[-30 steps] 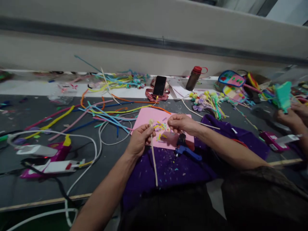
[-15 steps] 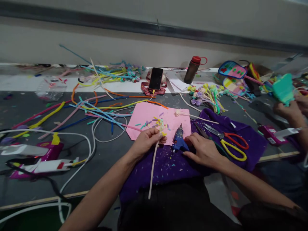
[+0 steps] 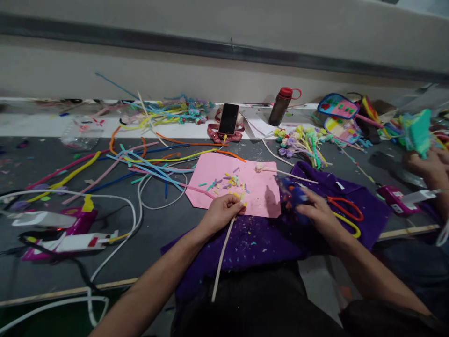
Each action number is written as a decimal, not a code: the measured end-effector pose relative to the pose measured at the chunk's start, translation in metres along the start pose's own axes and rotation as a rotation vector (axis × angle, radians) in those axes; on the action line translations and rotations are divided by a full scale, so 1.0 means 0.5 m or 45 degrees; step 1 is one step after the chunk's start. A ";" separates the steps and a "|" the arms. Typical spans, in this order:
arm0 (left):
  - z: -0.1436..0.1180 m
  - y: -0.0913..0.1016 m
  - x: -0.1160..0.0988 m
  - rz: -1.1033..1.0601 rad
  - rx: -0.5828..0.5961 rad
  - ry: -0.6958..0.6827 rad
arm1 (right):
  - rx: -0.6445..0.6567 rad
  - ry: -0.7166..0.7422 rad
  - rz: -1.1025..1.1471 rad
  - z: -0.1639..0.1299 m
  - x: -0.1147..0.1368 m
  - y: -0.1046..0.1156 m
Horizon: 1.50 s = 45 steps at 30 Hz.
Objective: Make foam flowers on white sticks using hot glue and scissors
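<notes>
My left hand [image 3: 221, 213] grips a long cream pipe cleaner stem [image 3: 220, 255] by its top end, at the front edge of a pink sheet [image 3: 261, 187] strewn with small coloured snippets [image 3: 229, 181]. My right hand [image 3: 315, 213] is closed around a blue glue gun [image 3: 293, 191], lifted over a purple cloth [image 3: 256, 241] and blurred by motion. Red and yellow scissors [image 3: 345, 210] lie on the cloth just right of that hand. A finished cream stem [image 3: 280, 171] rests across the sheet's far corner.
Many coloured pipe cleaners [image 3: 140, 159] sprawl at left, with white cables [image 3: 115, 220] and pink glue guns [image 3: 63, 229]. A phone on a stand [image 3: 228, 120] and a bottle [image 3: 280, 106] stand at the back. Flower stems [image 3: 305, 142] lie nearby. Another person's hands [image 3: 426, 164] hold a green piece at right.
My right hand left the stem, came down onto the blue glue gun on the cloth, closed on it and lifted it to the right. My left hand lowered slightly with the stem.
</notes>
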State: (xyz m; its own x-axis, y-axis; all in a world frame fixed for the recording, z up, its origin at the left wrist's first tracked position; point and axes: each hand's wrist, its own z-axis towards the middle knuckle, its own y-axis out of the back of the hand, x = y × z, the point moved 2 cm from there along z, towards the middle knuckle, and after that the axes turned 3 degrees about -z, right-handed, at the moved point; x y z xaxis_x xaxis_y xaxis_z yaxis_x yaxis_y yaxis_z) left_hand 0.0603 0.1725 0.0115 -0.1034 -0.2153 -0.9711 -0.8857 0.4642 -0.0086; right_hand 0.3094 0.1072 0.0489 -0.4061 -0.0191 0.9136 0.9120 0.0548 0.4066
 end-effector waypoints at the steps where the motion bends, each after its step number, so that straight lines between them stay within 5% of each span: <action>1: -0.001 0.000 -0.002 -0.038 0.001 0.018 | -0.021 -0.030 0.158 -0.005 0.000 0.004; 8: -0.008 0.019 -0.025 -0.358 -0.101 0.066 | 0.045 -0.086 0.540 -0.020 0.033 -0.067; 15: -0.014 0.047 -0.042 -0.522 -0.093 -0.005 | 0.227 0.065 0.420 -0.012 0.069 -0.144; 45: -0.015 0.052 -0.042 -0.473 -0.058 0.040 | 0.236 0.167 0.160 0.027 0.059 -0.173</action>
State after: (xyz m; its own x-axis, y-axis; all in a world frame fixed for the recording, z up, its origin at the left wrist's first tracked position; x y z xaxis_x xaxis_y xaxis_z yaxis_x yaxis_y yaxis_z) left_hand 0.0362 0.1826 0.0334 0.2152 -0.3884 -0.8960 -0.8848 0.3107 -0.3472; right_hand 0.2178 0.1156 0.0405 -0.2684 -0.1291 0.9546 0.9238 0.2465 0.2931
